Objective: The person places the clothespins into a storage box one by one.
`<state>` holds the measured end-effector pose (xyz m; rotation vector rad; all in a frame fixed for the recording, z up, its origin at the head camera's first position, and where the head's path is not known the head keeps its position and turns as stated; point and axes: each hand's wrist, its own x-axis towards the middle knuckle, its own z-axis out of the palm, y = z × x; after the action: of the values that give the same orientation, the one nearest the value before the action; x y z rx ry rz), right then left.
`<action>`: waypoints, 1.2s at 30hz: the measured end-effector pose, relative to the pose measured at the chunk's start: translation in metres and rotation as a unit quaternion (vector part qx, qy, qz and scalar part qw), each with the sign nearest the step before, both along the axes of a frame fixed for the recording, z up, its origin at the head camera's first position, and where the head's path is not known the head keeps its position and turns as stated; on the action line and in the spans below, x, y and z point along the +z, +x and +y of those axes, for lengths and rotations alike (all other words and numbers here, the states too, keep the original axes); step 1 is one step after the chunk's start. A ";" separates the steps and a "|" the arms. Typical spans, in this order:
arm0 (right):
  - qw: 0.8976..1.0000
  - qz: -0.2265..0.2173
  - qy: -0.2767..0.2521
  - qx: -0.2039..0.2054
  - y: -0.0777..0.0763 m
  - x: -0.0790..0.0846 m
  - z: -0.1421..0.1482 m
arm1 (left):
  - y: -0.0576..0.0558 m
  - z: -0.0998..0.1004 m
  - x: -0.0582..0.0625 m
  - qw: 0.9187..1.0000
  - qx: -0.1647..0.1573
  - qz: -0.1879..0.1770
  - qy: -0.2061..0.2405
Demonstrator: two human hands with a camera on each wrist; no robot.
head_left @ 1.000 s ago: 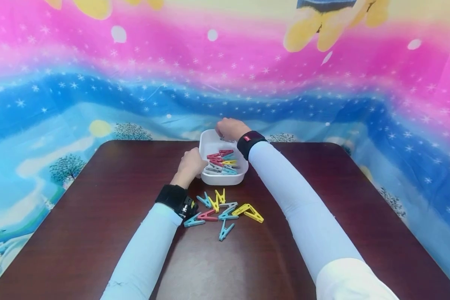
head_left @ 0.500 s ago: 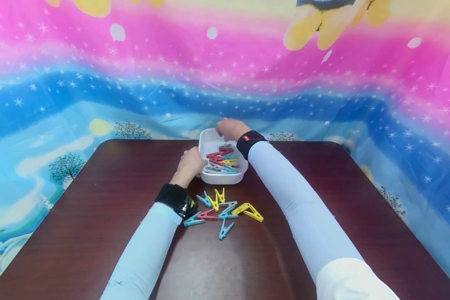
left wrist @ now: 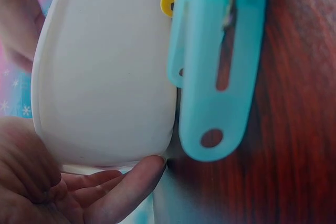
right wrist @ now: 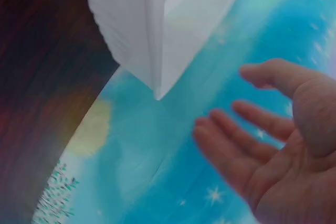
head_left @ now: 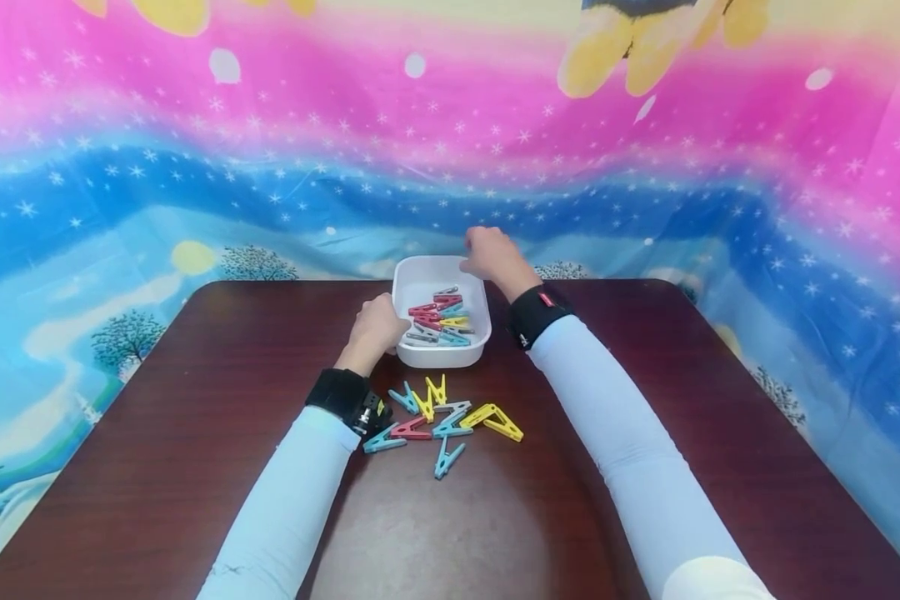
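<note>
A white plastic basket [head_left: 439, 358] stands toward the far side of the table, with several red, blue, yellow and grey clothespins in it. My left hand [head_left: 378, 329] grips the basket's left wall; in the left wrist view the fingers [left wrist: 128, 190] lie along its outside. Past the far right corner of the basket, my right hand [head_left: 492, 257] is raised. Its fingers are spread and hold nothing in the right wrist view. In front of the basket lie loose clothespins, among them a red clothespin [head_left: 411, 429], a blue clothespin [head_left: 447, 458] and a yellow clothespin [head_left: 504, 425].
The dark brown table [head_left: 195, 433] extends to both sides of the basket. Behind its far edge hangs a colourful printed cloth [head_left: 330, 192]. Close to the left wrist camera, a blue clothespin [left wrist: 202, 124] looms large beside the basket.
A grey clothespin has left my right hand and lies at the far end inside the basket. My right hand has moved right, off the basket. The left hand stays in place.
</note>
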<state>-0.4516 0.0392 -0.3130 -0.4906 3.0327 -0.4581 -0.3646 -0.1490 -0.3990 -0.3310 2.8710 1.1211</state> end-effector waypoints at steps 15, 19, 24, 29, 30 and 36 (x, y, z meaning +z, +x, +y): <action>0.948 -0.234 -0.196 -0.090 0.044 -0.055 0.024 | -0.002 -0.005 -0.004 1.000 -0.003 -0.010 0.013; 0.943 -0.239 -0.219 -0.079 0.047 -0.066 0.023 | -0.002 -0.003 -0.004 1.000 -0.007 -0.009 0.017; 0.937 -0.241 -0.244 -0.075 0.047 -0.076 0.021 | -0.001 -0.002 -0.002 1.000 -0.007 -0.008 0.016; 0.934 -0.239 -0.249 -0.089 0.046 -0.079 0.019 | -0.001 -0.001 0.001 1.000 -0.009 -0.006 0.011; 0.935 -0.237 -0.245 -0.092 0.046 -0.079 0.019 | -0.001 -0.001 0.001 1.000 -0.011 -0.006 0.011; 0.937 -0.237 -0.236 -0.104 0.046 -0.085 0.017 | 0.001 0.001 -0.002 1.000 -0.013 -0.004 0.016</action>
<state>-0.4053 0.0561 -0.3985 -0.0449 2.4989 -1.1415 -0.3634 -0.1482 -0.4014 -0.2960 2.8390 1.1567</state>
